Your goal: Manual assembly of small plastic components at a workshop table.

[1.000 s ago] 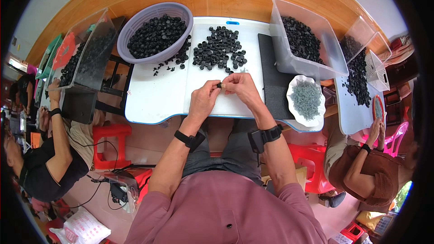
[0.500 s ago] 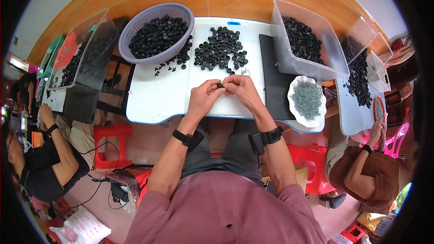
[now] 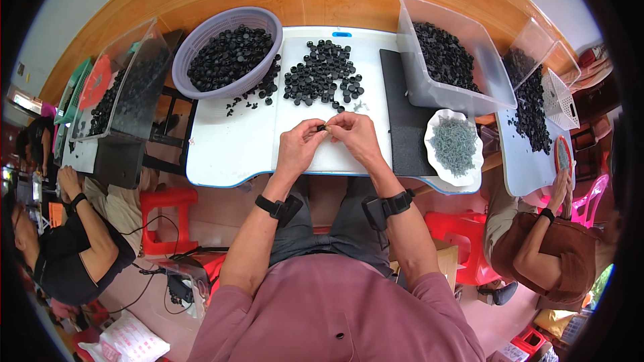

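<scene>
Above the front of the white table, my left hand (image 3: 299, 146) pinches a small black round cap (image 3: 320, 128) between thumb and fingertips. My right hand (image 3: 359, 137) meets it there, its thumb and forefinger pressed together at the cap's side; whatever lies between those fingertips is too small to make out. Just beyond both hands a loose heap of black round caps (image 3: 322, 72) covers the table. A few tiny pale grey pieces (image 3: 361, 106) lie at the heap's near right edge.
A purple basket (image 3: 180, 70) full of black caps stands back left, small black pieces beside it. At right, a black mat (image 3: 406, 131) lies under a clear bin (image 3: 429, 90) of black parts and a scalloped white dish (image 3: 433, 163) of thin grey pieces. People sit at both sides.
My hands stay together at nearly the same spot. The fingertips have shifted slightly around the cap, which now shows nearer the left fingers. The whole view has moved a little.
</scene>
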`<state>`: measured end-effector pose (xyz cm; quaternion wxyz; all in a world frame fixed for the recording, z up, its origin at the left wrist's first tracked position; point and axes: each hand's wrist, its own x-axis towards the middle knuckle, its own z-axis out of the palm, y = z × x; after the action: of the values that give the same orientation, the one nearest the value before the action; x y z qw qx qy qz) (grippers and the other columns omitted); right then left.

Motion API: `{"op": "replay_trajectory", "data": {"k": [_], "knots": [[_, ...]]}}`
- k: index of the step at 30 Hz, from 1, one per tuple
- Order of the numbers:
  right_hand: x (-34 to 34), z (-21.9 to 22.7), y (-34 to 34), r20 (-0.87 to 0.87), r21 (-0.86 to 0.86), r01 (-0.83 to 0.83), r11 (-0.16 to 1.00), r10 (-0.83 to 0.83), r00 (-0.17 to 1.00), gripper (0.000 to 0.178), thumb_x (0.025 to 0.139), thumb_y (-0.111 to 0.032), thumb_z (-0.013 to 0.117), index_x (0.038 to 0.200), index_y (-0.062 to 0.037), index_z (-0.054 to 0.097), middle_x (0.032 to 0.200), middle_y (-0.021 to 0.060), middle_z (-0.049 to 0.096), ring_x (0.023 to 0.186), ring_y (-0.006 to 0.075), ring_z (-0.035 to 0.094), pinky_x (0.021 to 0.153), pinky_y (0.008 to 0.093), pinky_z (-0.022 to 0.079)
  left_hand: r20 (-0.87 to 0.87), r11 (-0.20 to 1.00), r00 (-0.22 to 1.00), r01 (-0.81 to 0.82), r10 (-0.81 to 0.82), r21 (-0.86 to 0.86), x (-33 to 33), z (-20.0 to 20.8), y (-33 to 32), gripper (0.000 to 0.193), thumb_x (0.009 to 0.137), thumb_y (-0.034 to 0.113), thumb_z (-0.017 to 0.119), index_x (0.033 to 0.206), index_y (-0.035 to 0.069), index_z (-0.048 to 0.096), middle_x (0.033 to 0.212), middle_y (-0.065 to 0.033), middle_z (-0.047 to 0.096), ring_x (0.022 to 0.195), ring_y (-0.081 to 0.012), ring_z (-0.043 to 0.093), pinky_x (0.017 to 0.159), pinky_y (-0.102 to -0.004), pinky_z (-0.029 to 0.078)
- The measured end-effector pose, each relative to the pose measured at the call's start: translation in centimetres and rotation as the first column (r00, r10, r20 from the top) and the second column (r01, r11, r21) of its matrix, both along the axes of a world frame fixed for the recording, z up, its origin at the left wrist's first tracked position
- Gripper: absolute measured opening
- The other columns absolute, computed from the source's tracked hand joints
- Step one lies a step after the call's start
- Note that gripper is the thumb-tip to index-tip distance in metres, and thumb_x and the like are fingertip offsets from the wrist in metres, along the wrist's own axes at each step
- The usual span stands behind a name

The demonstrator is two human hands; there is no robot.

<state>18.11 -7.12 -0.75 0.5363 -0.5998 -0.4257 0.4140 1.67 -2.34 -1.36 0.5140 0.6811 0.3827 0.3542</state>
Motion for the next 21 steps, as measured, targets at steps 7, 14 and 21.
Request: {"op": "replay_trajectory", "data": {"k": [7, 14, 21], "knots": [[-0.5, -0.8, -0.2, 0.124, 0.031, 0.063, 0.998, -0.066, 0.990, 0.013, 0.084, -0.008, 0.072, 0.092, 0.0017, 0.076, 0.078, 0.0086, 0.075, 0.065, 0.0115, 0.069, 0.061, 0.0257, 0.054, -0.038, 0.999, 0.999, 0.028, -0.029, -0.019, -0.3, 0.7, -0.1, 0.027, 0.092, 0.009, 0.074, 0.116, -0.003, 0.070, 0.103, -0.0108, 0.076, 0.094, -0.0133, 0.071, 0.083, -0.0261, 0.057], [-0.7, -1.3, -0.4, 0.253, 0.101, 0.074, 0.992, -0.098, 0.963, 0.012, 0.085, -0.007, 0.073, 0.093, 0.0011, 0.076, 0.076, 0.0083, 0.074, 0.067, 0.0105, 0.069, 0.061, 0.0258, 0.053, -0.016, 0.995, 0.997, 0.068, -0.069, -0.075, -0.3, 0.3, 0.5, 0.027, 0.094, 0.010, 0.071, 0.117, -0.005, 0.069, 0.104, -0.0107, 0.076, 0.095, -0.0128, 0.071, 0.084, -0.0255, 0.056], [0.0, -0.5, -0.4, -0.062, 0.092, 0.044, 0.995, -0.038, 0.997, 0.011, 0.088, -0.003, 0.070, 0.095, 0.0028, 0.075, 0.079, 0.0053, 0.072, 0.067, 0.0079, 0.063, 0.059, 0.0230, 0.051, 0.013, 0.993, 0.999, 0.035, -0.033, -0.111, 0.3, 0.0, 0.7, 0.023, 0.095, 0.007, 0.068, 0.115, -0.004, 0.069, 0.101, -0.0083, 0.075, 0.093, -0.0117, 0.070, 0.082, -0.0242, 0.055]]}}
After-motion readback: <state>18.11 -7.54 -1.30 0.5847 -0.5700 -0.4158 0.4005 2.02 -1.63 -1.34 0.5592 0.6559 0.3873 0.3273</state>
